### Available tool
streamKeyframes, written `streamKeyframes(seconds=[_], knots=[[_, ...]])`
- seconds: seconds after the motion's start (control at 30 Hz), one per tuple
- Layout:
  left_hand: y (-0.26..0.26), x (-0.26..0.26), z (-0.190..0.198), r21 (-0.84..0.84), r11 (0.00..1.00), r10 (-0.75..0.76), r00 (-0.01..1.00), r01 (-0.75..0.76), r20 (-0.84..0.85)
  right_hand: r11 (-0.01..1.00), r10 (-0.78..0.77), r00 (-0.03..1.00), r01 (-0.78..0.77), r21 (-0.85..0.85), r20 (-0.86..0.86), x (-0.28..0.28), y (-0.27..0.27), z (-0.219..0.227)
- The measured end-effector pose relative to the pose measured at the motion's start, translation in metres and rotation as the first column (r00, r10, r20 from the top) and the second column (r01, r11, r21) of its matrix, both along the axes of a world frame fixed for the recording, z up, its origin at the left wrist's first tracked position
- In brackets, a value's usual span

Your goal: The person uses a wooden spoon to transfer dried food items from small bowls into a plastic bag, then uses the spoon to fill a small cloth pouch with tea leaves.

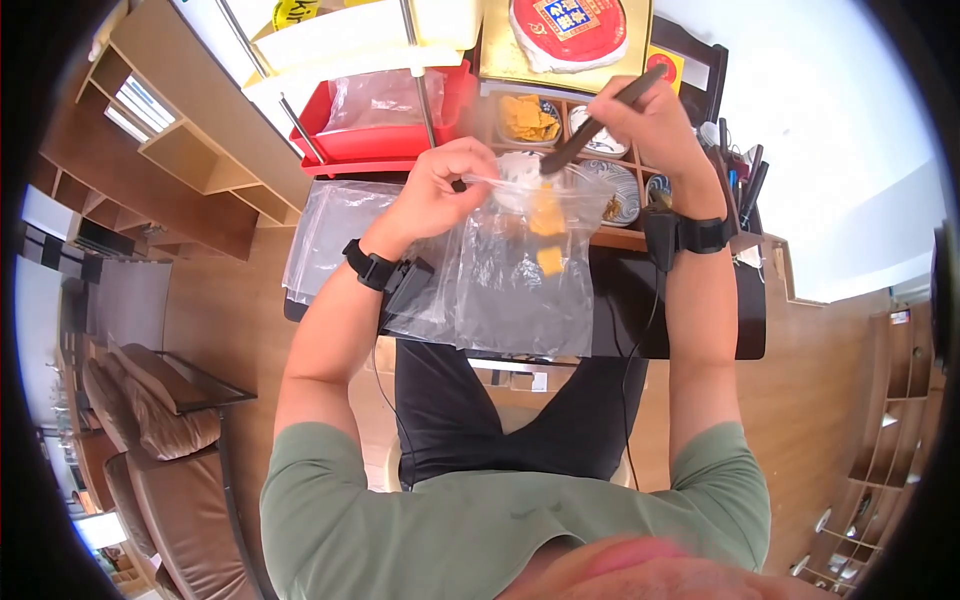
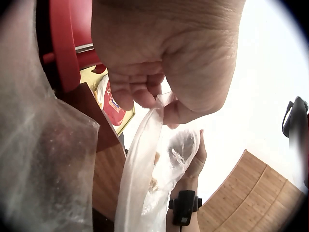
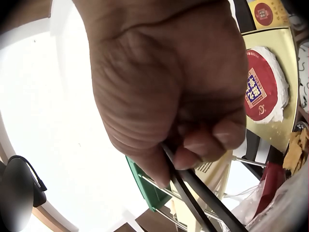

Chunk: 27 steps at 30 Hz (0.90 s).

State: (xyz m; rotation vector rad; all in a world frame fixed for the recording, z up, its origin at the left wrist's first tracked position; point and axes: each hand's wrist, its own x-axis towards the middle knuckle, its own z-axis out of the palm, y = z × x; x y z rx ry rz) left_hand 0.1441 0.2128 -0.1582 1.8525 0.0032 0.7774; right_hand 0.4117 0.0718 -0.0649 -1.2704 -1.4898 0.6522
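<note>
My left hand (image 1: 447, 185) pinches the top edge of a clear plastic bag (image 1: 525, 310) between thumb and fingers. In the left wrist view the bag's mouth (image 2: 159, 108) hangs from those fingertips. A flat yellow piece (image 1: 550, 261) shows in the bag, below another yellow piece (image 1: 546, 215) nearer the mouth. My right hand (image 1: 650, 125) grips black tongs (image 1: 600, 122), whose tips point down at the bag's opening. Two dark tong arms (image 3: 203, 193) run out from under the fingers in the right wrist view. The tips are blurred, so I cannot tell whether they hold anything.
Beyond the bag, a wooden compartment tray (image 1: 618, 239) holds small bowls, one with yellow chips (image 1: 530, 118). More clear bags (image 1: 335, 235) lie left. A red bin (image 1: 350, 150) stands behind them. A red-wrapped disc (image 1: 580, 35) sits on a gold box at the back.
</note>
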Motion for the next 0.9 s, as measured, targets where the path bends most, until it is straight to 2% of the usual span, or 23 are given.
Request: streamKeyframes(seconds=[0.03,0.07,0.1,0.13,0.2,0.27,0.33,0.4,0.53,0.63,0.7,0.9], knots=[[0.000,-0.001,0.000,-0.015,1.000,-0.016,1.000,0.016,0.008,0.995,-0.098,0.992,0.099,0.009,-0.074,0.002,0.003,-0.001],[0.001,0.000,0.001,-0.013,1.000,-0.011,1.000,0.011,0.014,0.996,-0.093,0.993,0.094,0.011,-0.068,0.002,0.008,-0.005],[0.000,0.000,0.000,-0.010,1.000,-0.010,1.000,0.011,0.012,0.955,-0.247,0.965,0.228,0.188,0.084,-0.002,0.014,-0.012],[-0.001,-0.001,0.000,-0.007,1.000,-0.011,1.000,0.011,0.008,0.870,-0.414,0.888,0.321,0.376,0.201,-0.005,0.019,-0.020],[-0.002,-0.001,0.001,0.010,1.000,-0.004,1.000,0.004,0.006,0.880,-0.403,0.890,0.314,0.356,0.212,-0.009,0.027,-0.032],[-0.001,-0.001,0.003,0.027,1.000,0.000,1.000,0.000,0.000,0.930,-0.323,0.899,0.245,0.273,0.295,-0.014,0.029,-0.038],[-0.002,-0.001,0.002,0.007,1.000,-0.005,1.000,0.004,0.019,0.934,-0.312,0.902,0.233,0.271,0.297,-0.016,0.033,-0.044],[-0.001,-0.001,0.001,0.002,1.000,0.002,1.000,-0.002,0.020,0.918,-0.320,0.887,0.202,0.342,0.333,-0.017,0.036,-0.047],[-0.002,-0.001,0.002,-0.031,0.999,0.021,0.999,-0.020,0.042,0.947,-0.256,0.925,0.183,0.263,0.281,-0.021,0.033,-0.045],[0.000,-0.001,0.001,-0.007,1.000,0.018,0.999,-0.018,0.047,0.945,-0.246,0.899,0.140,0.295,0.362,-0.022,0.031,-0.043],[0.002,-0.001,-0.001,-0.001,1.000,0.007,0.999,-0.007,0.040,0.924,-0.268,0.848,0.090,0.372,0.458,-0.021,0.034,-0.045],[0.003,-0.001,-0.002,0.001,1.000,-0.004,1.000,0.004,0.029,0.933,-0.249,0.841,0.075,0.353,0.480,-0.020,0.032,-0.046]])
